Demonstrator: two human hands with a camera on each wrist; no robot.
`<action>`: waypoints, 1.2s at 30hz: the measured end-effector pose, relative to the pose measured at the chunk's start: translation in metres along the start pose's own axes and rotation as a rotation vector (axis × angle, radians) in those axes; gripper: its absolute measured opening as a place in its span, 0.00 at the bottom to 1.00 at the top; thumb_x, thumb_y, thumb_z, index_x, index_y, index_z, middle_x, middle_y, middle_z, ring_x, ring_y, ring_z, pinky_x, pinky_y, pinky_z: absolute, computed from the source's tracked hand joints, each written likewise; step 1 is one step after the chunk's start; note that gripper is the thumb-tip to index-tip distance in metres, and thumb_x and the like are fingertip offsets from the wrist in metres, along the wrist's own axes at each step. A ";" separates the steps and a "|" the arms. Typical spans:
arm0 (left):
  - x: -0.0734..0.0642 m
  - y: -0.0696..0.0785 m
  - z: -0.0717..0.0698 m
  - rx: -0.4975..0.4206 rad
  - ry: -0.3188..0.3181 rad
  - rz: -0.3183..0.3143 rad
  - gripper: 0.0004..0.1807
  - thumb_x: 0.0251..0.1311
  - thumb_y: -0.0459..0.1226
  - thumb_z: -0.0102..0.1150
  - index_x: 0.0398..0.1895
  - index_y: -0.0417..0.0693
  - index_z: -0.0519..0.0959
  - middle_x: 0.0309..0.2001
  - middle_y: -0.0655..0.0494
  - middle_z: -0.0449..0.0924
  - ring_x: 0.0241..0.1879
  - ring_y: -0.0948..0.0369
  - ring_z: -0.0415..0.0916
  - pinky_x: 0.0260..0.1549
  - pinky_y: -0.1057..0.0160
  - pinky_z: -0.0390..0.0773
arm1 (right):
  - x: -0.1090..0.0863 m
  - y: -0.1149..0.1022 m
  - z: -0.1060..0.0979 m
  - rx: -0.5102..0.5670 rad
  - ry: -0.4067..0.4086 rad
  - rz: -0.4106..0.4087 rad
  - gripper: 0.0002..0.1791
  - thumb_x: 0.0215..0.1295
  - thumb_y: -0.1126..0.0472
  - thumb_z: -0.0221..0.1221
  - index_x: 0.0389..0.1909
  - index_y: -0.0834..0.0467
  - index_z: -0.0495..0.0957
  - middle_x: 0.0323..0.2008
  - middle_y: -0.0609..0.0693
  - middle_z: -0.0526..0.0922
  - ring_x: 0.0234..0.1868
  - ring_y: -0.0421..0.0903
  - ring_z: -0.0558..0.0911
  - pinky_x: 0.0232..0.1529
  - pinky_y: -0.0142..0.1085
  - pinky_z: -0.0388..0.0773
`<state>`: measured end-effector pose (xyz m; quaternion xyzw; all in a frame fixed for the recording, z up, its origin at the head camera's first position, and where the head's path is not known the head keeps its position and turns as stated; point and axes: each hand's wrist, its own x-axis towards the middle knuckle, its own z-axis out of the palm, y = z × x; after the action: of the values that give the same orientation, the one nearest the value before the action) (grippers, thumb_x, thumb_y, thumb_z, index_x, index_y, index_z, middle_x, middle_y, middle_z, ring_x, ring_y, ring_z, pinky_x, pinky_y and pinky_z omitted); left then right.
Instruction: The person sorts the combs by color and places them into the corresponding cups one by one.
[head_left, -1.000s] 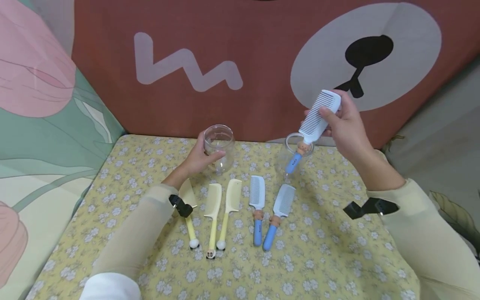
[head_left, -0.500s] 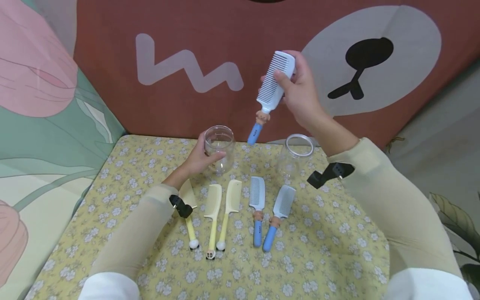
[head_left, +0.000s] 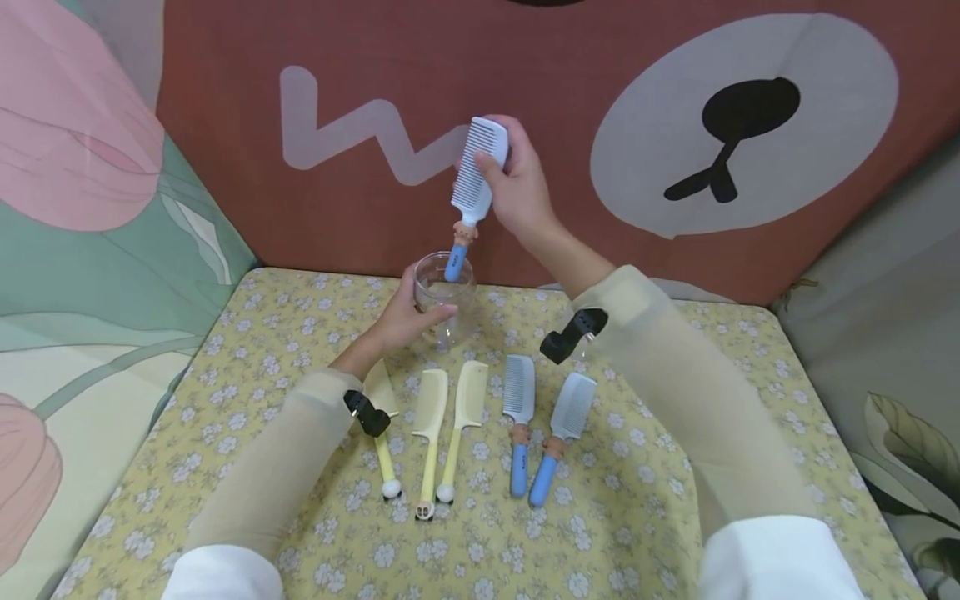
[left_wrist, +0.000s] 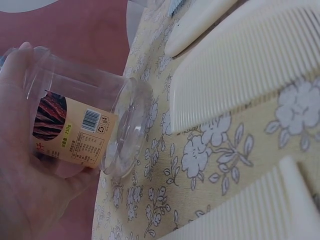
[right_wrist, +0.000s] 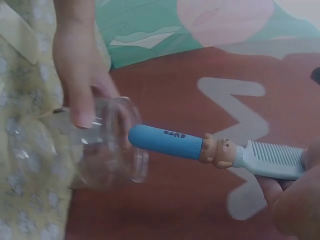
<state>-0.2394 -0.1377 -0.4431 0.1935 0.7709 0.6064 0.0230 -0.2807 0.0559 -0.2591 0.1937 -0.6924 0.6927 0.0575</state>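
My left hand (head_left: 408,315) grips a clear plastic jar (head_left: 447,312) by its side, its mouth facing up; a printed label (left_wrist: 75,131) shows on it in the left wrist view. With my right hand (head_left: 523,183) I pinch a light blue comb (head_left: 480,171) by its toothed head. Its blue handle (right_wrist: 165,141), with a small brown animal figure above it, points down at the jar's mouth and overlaps the rim in the head view. Below the jar lie several cream combs (head_left: 430,404) with yellow handles and two more blue combs (head_left: 518,392).
A yellow floral cloth (head_left: 622,533) covers the table. A second clear jar stands at the right, mostly hidden behind my right wrist and its black camera mount (head_left: 573,335). A printed red-brown backdrop (head_left: 360,217) rises at the table's back edge.
My right hand has carried the blue comb leftward from over the right jar, up and across, then lowered its handle to the left jar's mouth. The left hand keeps its hold.
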 end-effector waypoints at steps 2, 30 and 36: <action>0.000 0.001 0.000 0.018 -0.003 -0.019 0.49 0.67 0.34 0.65 0.81 0.53 0.43 0.74 0.44 0.57 0.72 0.47 0.60 0.49 0.56 0.78 | 0.000 0.010 0.006 0.010 -0.023 0.002 0.21 0.78 0.70 0.47 0.69 0.61 0.63 0.60 0.61 0.73 0.55 0.63 0.82 0.52 0.47 0.82; -0.001 0.004 0.006 0.008 -0.006 -0.074 0.52 0.67 0.36 0.66 0.81 0.51 0.39 0.75 0.43 0.55 0.71 0.47 0.62 0.68 0.46 0.64 | -0.021 0.087 0.026 -0.273 -0.267 0.048 0.15 0.74 0.71 0.57 0.59 0.65 0.75 0.56 0.61 0.80 0.56 0.56 0.81 0.55 0.47 0.78; 0.000 0.005 0.007 -0.016 -0.011 -0.074 0.51 0.68 0.36 0.65 0.81 0.51 0.38 0.74 0.41 0.57 0.70 0.46 0.63 0.67 0.44 0.66 | -0.017 0.081 0.024 -0.347 -0.315 0.085 0.22 0.74 0.71 0.56 0.67 0.61 0.72 0.60 0.60 0.78 0.57 0.55 0.80 0.56 0.46 0.77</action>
<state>-0.2359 -0.1306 -0.4403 0.1681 0.7725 0.6103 0.0513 -0.2888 0.0323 -0.3422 0.2573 -0.8089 0.5264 -0.0481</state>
